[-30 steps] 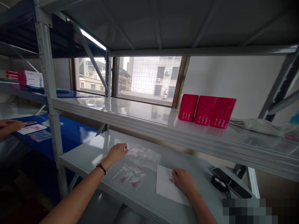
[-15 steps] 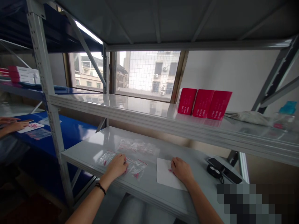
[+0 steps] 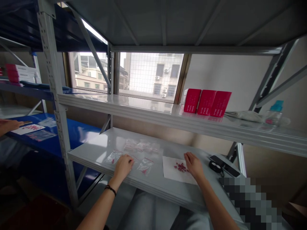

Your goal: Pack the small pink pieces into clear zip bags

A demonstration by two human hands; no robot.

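Observation:
My left hand (image 3: 123, 165) is closed with curled fingers, low over the lower grey shelf (image 3: 93, 147). A small clear zip bag (image 3: 113, 157) with a few red pieces lies to its left, and another zip bag (image 3: 145, 166) with red pieces lies to its right. Part of a further bag shows by its fingertips; whatever the fingers hold is hidden. My right hand (image 3: 193, 164) is pinched at the right side of a white paper sheet (image 3: 169, 172). Several small dark red pieces (image 3: 180, 167) lie beside it on the sheet. Anything between its fingers cannot be made out.
More clear bags (image 3: 141, 146) lie farther back. A black round device (image 3: 215, 166) and a dark flat object (image 3: 225, 166) rest at right. Red boxes (image 3: 206, 103) stand above on the middle shelf (image 3: 144, 107). Another person's hand (image 3: 11, 125) is at the left blue table (image 3: 79, 131).
My right hand has moved right and up from the paper's middle, uncovering the red pieces. My left hand has shifted slightly, its fingers still curled. The whole view has turned a little.

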